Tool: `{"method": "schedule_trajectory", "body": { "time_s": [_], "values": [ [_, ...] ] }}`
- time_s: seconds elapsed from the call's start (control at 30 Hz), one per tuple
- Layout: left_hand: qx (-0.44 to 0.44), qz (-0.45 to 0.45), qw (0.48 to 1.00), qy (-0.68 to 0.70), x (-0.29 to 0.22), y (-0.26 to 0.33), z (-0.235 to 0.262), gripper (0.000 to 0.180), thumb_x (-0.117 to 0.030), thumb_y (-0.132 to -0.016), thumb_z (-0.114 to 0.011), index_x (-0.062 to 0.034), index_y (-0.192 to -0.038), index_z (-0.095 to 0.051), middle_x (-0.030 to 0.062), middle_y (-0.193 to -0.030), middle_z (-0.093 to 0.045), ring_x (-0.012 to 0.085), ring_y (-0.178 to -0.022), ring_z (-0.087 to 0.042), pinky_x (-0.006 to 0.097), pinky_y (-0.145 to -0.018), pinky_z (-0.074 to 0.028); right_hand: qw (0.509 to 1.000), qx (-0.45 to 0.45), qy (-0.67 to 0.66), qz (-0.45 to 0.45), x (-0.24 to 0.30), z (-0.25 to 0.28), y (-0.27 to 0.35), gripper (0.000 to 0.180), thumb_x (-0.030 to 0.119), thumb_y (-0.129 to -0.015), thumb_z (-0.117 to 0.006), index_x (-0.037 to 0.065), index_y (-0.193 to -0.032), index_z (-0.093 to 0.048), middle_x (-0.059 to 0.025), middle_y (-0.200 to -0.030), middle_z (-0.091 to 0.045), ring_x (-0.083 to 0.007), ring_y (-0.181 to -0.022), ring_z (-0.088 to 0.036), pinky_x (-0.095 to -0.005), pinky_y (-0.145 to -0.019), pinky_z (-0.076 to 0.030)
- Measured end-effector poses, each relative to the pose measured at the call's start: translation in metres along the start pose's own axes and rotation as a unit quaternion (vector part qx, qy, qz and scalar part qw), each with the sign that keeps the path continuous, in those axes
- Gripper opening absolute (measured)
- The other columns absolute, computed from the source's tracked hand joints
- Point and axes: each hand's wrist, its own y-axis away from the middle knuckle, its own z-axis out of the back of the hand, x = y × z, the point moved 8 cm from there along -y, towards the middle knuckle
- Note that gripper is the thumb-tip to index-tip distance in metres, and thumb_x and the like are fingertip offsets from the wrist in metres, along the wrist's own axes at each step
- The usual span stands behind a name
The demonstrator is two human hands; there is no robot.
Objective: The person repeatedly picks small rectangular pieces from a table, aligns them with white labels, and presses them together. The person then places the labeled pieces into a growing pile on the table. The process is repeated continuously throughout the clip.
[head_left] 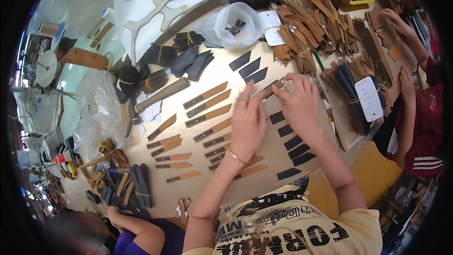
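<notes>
My right hand [302, 106] pinches a narrow brown leather strip [270, 91] above the table. Close to the strip's left end, my left hand [248, 125] has its fingers apart; their tips are blurred, and I cannot tell whether they touch it. Under and beside my left forearm lie rows of tan leather strips [207, 95], each with a dark piece at one end. Several short black pieces [293, 142] form a column below my right hand. Three more black pieces [248, 67] lie beyond my hands.
A hammer [163, 93] rests on the left. Behind are a clear plastic bag [231, 26], black bundles [160, 54] and piled brown strips [306, 21]. A tied dark bundle with a white tag [368, 99] stands right. Co-workers' arms [408, 89] [141, 231] reach in at both sides.
</notes>
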Motion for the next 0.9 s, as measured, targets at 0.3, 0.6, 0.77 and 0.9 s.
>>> {"method": "schedule_trajectory", "body": {
  "time_s": [0.3, 0.6, 0.77, 0.9],
  "values": [
    [-0.079, -0.11, 0.955, -0.264, 0.01, -0.014, -0.012, 0.037, -0.026, -0.087, -0.069, -0.0036, -0.117, -0.067, 0.0239, -0.14, -0.05, 0.0382, -0.138, -0.039, 0.052, -0.118, -0.02, 0.916, 0.053, -0.361, -0.165, -0.046, -0.029, -0.008, 0.041, 0.009, -0.087, -0.066, 0.006, -0.128, -0.058, -0.007, -0.095, -0.064, -0.0175, -0.086, -0.06, -0.0309, -0.079, -0.049],
    [-0.082, -0.114, 0.99, 0.0, -0.021, 0.0, 0.026, 0.014, -0.01, -0.077, -0.074, -0.0006, -0.084, -0.067, 0.0159, -0.095, -0.067, 0.0326, -0.095, -0.063, 0.043, -0.083, -0.048, 0.926, -0.042, -0.375, -0.022, 0.006, 0.038, -0.006, 0.037, 0.003, -0.092, -0.068, 0.003, -0.127, -0.059, -0.0037, -0.101, -0.059, -0.0114, -0.087, -0.054, -0.0258, -0.081, -0.046],
    [-0.086, -0.061, 0.993, 0.046, -0.007, 0.109, 0.105, 0.024, -0.021, -0.082, -0.076, -0.0007, -0.093, -0.07, 0.0143, -0.089, -0.066, 0.0293, -0.089, -0.063, 0.041, -0.076, -0.049, 0.892, 0.015, -0.449, 0.055, 0.047, 0.064, 0.009, 0.038, 0.006, -0.09, -0.069, 0.002, -0.126, -0.059, -0.0059, -0.103, -0.062, -0.0131, -0.088, -0.057, -0.0269, -0.083, -0.046],
    [-0.058, 0.205, 0.977, -0.028, 0.048, 0.22, 0.179, 0.033, -0.021, -0.081, -0.079, -0.0007, -0.104, -0.07, 0.014, -0.096, -0.068, 0.0294, -0.087, -0.066, 0.037, -0.079, -0.052, 0.901, 0.207, -0.38, -0.034, 0.083, 0.02, 0.017, 0.024, 0.004, -0.088, -0.067, 0.002, -0.112, -0.066, -0.005, -0.089, -0.065, -0.0145, -0.084, -0.059, -0.0293, -0.081, -0.047]
  ]
}}
